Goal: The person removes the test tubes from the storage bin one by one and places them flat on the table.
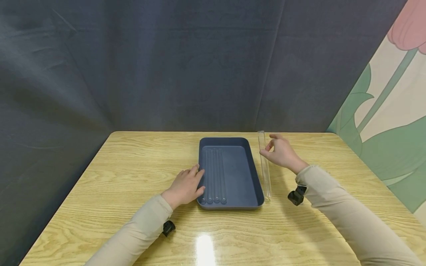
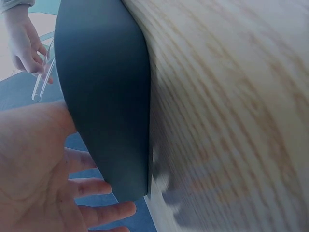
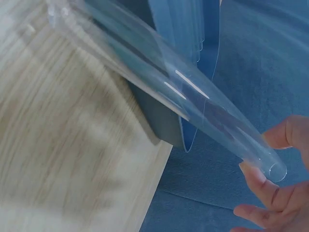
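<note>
A dark blue tray point(image 1: 241, 177) lies on the wooden table, with several clear glass test tubes point(image 1: 216, 177) side by side along its left half, rounded ends toward me. My left hand point(image 1: 186, 185) rests at the tray's left rim, fingers spread and fairly straight; the left wrist view shows its fingers point(image 2: 91, 187) by the tray's wall point(image 2: 106, 82). Between thumb and index finger, my right hand point(image 1: 281, 150) pinches another clear test tube point(image 3: 193, 99) close to its rimmed end. That tube slants just beyond the tray's right side, its other end nearer me.
The wooden table point(image 1: 133, 177) ends at a dark cloth point(image 1: 186, 74) hanging behind it and down the left. A flower-patterned panel point(image 1: 396, 111) stands at the right. Each wrist carries a small black camera point(image 1: 296, 196).
</note>
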The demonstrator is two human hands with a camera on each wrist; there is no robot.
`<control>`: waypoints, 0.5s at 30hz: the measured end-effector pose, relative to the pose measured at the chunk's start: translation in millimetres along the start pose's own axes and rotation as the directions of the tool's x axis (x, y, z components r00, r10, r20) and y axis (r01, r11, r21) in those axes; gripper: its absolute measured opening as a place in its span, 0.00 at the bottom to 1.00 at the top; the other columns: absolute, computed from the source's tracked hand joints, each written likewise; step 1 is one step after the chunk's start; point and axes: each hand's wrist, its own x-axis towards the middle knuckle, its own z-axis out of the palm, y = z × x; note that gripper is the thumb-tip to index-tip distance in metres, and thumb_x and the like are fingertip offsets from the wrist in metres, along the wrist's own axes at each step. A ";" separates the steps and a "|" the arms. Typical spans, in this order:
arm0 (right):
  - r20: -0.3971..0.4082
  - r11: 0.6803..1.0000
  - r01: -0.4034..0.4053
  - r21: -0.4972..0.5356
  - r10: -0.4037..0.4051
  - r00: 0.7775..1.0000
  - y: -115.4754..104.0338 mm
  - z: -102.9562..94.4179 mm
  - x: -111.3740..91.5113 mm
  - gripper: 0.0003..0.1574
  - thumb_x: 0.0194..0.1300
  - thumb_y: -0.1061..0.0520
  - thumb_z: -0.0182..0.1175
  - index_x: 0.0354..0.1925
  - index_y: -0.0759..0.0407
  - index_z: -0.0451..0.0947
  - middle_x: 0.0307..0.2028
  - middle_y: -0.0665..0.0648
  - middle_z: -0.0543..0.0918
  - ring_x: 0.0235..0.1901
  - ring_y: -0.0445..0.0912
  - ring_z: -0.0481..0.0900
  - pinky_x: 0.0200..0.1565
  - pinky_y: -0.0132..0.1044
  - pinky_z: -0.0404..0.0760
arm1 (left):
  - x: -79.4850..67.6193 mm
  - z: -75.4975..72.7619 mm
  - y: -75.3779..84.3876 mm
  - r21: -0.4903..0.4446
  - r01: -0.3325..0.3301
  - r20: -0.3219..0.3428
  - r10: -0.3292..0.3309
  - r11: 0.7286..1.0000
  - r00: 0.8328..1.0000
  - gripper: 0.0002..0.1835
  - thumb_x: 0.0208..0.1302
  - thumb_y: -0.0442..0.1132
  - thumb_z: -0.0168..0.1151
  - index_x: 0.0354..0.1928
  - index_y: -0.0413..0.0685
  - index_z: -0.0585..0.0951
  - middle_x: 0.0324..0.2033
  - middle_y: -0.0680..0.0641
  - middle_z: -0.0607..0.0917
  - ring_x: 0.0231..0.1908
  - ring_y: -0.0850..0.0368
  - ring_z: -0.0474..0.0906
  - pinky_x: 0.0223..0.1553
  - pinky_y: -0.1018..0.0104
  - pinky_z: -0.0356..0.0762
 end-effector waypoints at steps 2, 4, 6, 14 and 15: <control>0.001 1.000 0.003 0.006 -0.003 1.000 2.5 1.1 0.2 0.16 0.59 0.58 0.55 0.21 0.68 0.75 0.61 0.80 0.63 0.62 0.71 0.61 0.60 0.61 0.65 | -0.4 -0.1 0.1 -0.003 -0.008 -0.011 0.008 1.000 1.000 0.30 0.67 0.47 0.53 0.65 0.36 0.65 0.67 0.34 0.62 0.59 0.35 0.68 0.63 0.45 0.64; 0.010 1.000 -0.003 0.011 0.003 1.000 4.8 2.0 0.1 0.16 0.60 0.58 0.55 0.21 0.68 0.76 0.62 0.80 0.62 0.62 0.72 0.60 0.61 0.62 0.64 | -0.5 -0.2 0.2 -0.001 -0.009 -0.014 0.009 1.000 1.000 0.30 0.67 0.47 0.53 0.65 0.36 0.65 0.67 0.34 0.62 0.59 0.35 0.68 0.63 0.45 0.64; 0.015 1.000 -0.009 0.009 0.009 1.000 6.9 2.9 0.2 0.16 0.60 0.58 0.55 0.21 0.68 0.76 0.62 0.80 0.62 0.62 0.71 0.60 0.61 0.62 0.63 | -0.5 -0.5 0.4 0.001 -0.008 -0.013 0.008 1.000 1.000 0.30 0.67 0.47 0.53 0.65 0.36 0.65 0.67 0.34 0.62 0.59 0.36 0.68 0.63 0.45 0.64; 0.013 1.000 -0.021 0.007 0.021 1.000 9.9 5.7 -0.9 0.16 0.60 0.57 0.55 0.22 0.68 0.76 0.62 0.80 0.61 0.61 0.73 0.60 0.59 0.63 0.65 | 0.5 -0.8 0.4 0.005 -0.005 -0.008 0.005 1.000 1.000 0.30 0.67 0.47 0.52 0.66 0.37 0.65 0.67 0.34 0.61 0.59 0.36 0.69 0.63 0.45 0.64; 0.013 1.000 -0.022 0.008 0.022 1.000 10.3 6.0 -0.9 0.16 0.60 0.57 0.54 0.22 0.68 0.76 0.62 0.80 0.61 0.61 0.74 0.60 0.59 0.63 0.65 | 0.8 -0.7 0.3 0.008 -0.006 -0.008 0.006 1.000 1.000 0.30 0.68 0.48 0.52 0.66 0.37 0.65 0.67 0.34 0.61 0.59 0.36 0.69 0.63 0.45 0.64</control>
